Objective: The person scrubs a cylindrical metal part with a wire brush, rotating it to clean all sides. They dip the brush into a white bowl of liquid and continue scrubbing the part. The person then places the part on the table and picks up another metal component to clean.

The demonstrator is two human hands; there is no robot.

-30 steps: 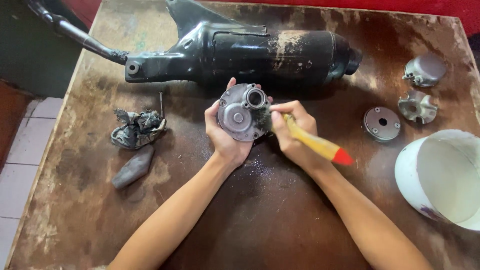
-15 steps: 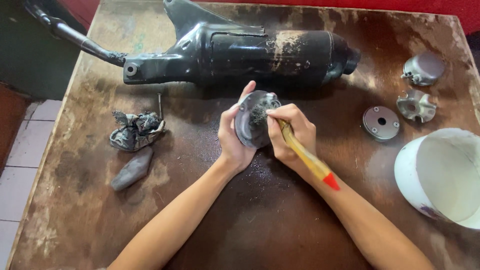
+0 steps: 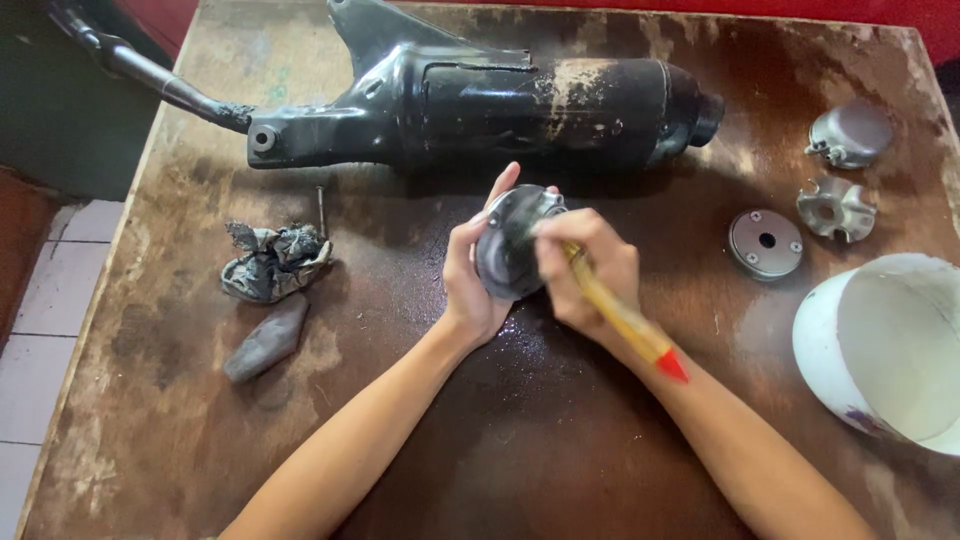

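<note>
My left hand [image 3: 470,285] grips a round grey metal engine part [image 3: 508,250], tilted on edge so its dark back faces me. My right hand [image 3: 590,268] holds a brush with a yellow handle and red tip [image 3: 628,322], its bristle end pressed against the part and hidden behind my fingers. Both hands are above the middle of a worn brown wooden table [image 3: 520,440], just in front of a large black engine casing [image 3: 500,100].
A crumpled dirty rag [image 3: 272,260] and a grey oblong lump [image 3: 266,338] lie left. A round metal disc [image 3: 765,242], a lobed metal piece [image 3: 836,208] and a domed metal cover [image 3: 850,134] lie right. A white bowl [image 3: 885,345] sits at the right edge.
My left hand has turned the metal part from face-up to on edge. My right hand with the brush has moved up over the part's rim.
</note>
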